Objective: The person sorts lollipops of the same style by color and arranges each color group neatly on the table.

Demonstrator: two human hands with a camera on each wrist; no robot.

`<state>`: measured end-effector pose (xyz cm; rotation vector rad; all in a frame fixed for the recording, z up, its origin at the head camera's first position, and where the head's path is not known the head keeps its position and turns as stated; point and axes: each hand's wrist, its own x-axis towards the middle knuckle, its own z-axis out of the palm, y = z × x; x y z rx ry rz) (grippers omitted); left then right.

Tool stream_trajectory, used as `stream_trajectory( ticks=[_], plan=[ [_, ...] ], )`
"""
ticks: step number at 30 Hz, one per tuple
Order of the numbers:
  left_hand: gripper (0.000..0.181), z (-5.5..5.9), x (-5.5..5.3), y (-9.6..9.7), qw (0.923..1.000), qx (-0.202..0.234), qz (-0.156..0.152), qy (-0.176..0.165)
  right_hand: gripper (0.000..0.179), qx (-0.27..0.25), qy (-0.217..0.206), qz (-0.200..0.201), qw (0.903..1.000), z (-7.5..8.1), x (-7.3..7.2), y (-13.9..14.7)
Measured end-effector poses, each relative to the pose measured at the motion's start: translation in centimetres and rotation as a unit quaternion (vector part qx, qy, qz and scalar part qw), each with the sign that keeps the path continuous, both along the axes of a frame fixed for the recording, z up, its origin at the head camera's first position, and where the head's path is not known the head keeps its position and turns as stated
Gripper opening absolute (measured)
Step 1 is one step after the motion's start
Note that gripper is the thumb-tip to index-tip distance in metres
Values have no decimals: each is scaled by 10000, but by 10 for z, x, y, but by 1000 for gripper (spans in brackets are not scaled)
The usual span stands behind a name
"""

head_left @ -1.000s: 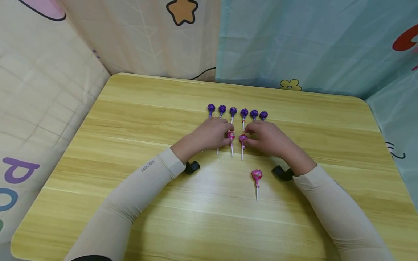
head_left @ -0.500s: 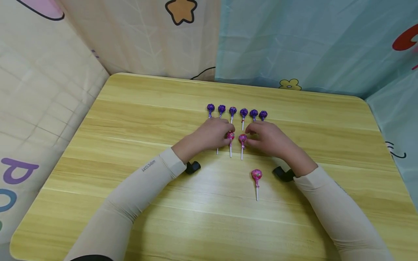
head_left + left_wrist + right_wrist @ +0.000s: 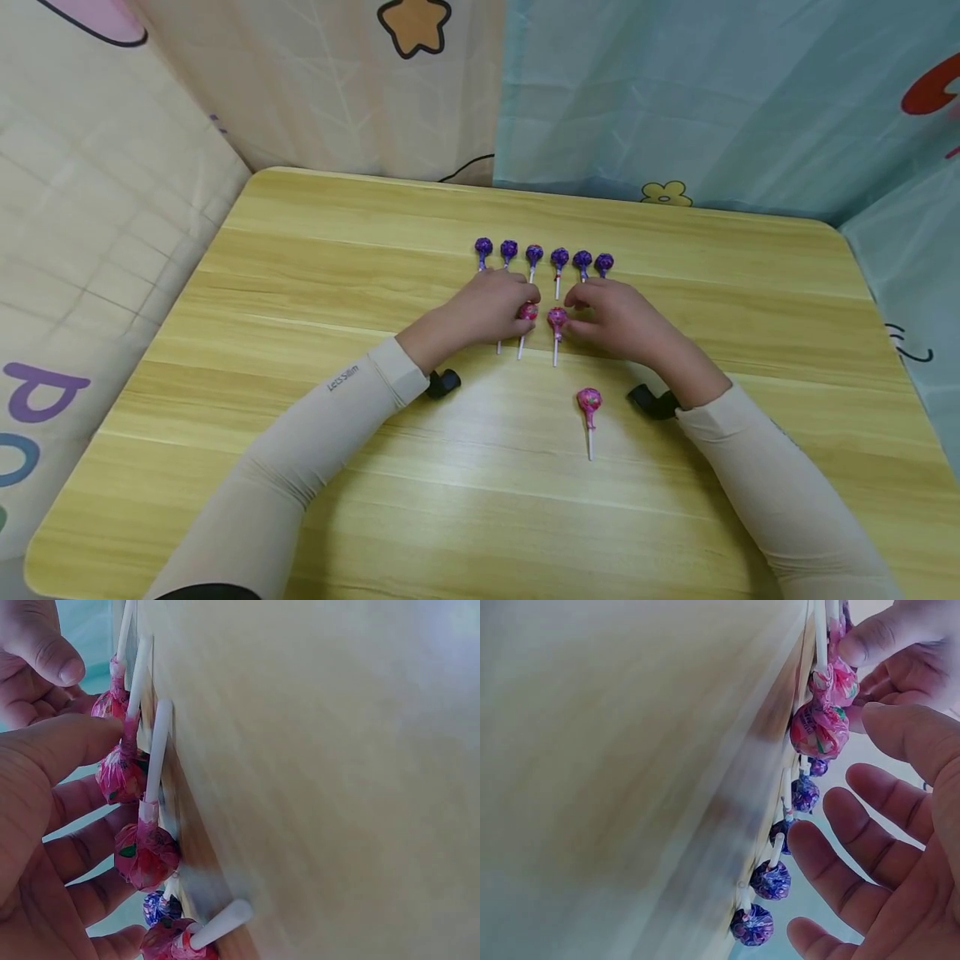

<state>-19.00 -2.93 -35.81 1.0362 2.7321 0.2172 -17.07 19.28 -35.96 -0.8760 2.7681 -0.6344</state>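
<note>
My left hand (image 3: 491, 307) pinches the head of a pink-wrapped lollipop (image 3: 528, 312), its white stick pointing toward me and slightly left. In the left wrist view the thumb lies on that lollipop's (image 3: 122, 776) twisted wrapper neck. Beside it lies another pink lollipop (image 3: 557, 318), close to the fingertips of my right hand (image 3: 618, 317). The right fingers (image 3: 885, 855) are spread and loosely bent in the right wrist view, with nothing gripped. More pink lollipops (image 3: 147, 856) sit under and beside the left hand, which partly hides them from the head view.
Behind the hands runs a row of several purple lollipops (image 3: 559, 258), sticks toward me. One separate pink lollipop (image 3: 589, 402) lies nearer on the wooden table (image 3: 480, 500). Black wrist straps (image 3: 651, 402) hang under both wrists. Printed curtains (image 3: 675, 100) border the table's back.
The stick of the pinched pink lollipop has swung left at its near end. Both hands stay almost in place, and the other lollipops look unmoved.
</note>
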Motion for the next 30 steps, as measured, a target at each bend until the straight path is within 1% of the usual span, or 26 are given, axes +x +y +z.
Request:
stream_trajectory(
  ticks=[5,11,16,20,24,27,30],
  plan=[
    [35,1,0,0,10000,38,31,-44,24,-9,-28,-105,9999,0,1,3],
    [39,1,1,-2,9999,-5,118,-53,24,-28,7,-91,10000,0,4,7],
    [40,1,2,-4,9999,34,107,7,26,-65,-140,-206,9997,1,9,11],
    [39,0,3,-10,9996,218,123,116,26,-146,-259,-260,9992,4,14,13],
    [38,0,6,-20,9987,484,115,134,27,-150,-275,-257,9992,6,19,15],
    [37,1,7,-27,9978,634,143,132,27,-189,-251,-186,9993,6,22,18],
    [36,3,8,-33,9966,779,235,148,26,-249,-251,-101,9993,5,26,22]
  ],
)
